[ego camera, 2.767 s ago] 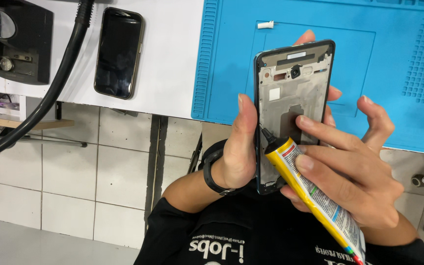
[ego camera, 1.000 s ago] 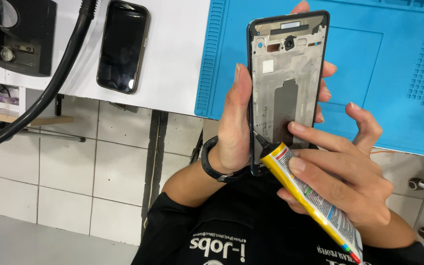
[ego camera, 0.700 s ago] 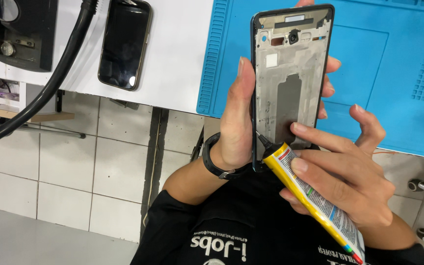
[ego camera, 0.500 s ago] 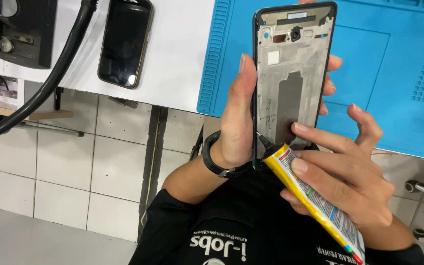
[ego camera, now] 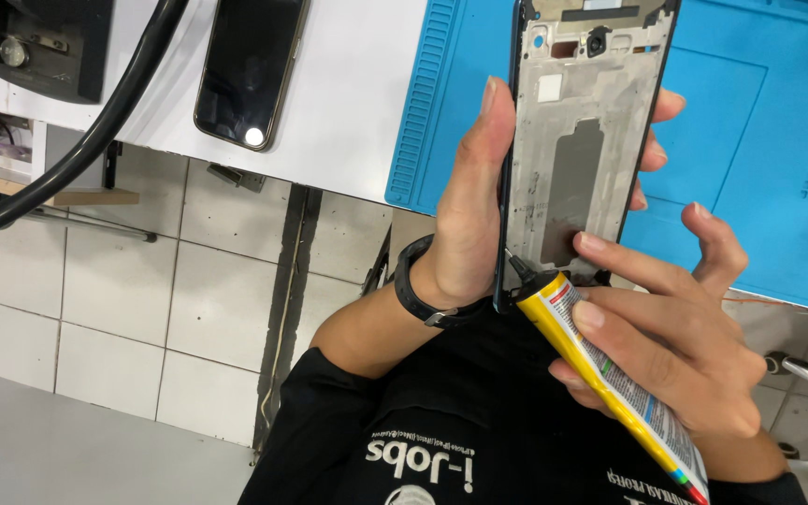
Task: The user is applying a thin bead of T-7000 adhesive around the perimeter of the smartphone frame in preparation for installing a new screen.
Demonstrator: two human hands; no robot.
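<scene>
My left hand point(ego camera: 474, 201) grips an opened phone frame point(ego camera: 586, 140) upright by its long edges, bare metal inside facing me. My right hand point(ego camera: 675, 346) holds a yellow glue tube point(ego camera: 610, 374) with a black nozzle. The nozzle tip touches the frame's lower left corner. A black band sits on my left wrist point(ego camera: 423, 290). The frame's top edge is cut off by the picture.
A blue work mat point(ego camera: 759, 159) lies on the white bench point(ego camera: 348, 103) behind the frame. A dark phone point(ego camera: 250, 70) rests screen-up to the left. A thick black hose point(ego camera: 95, 140) and a black device point(ego camera: 44, 42) sit at far left. Tiled floor lies below.
The frame and both hands have shifted up in view. The glue nozzle stays at the frame's lower left corner.
</scene>
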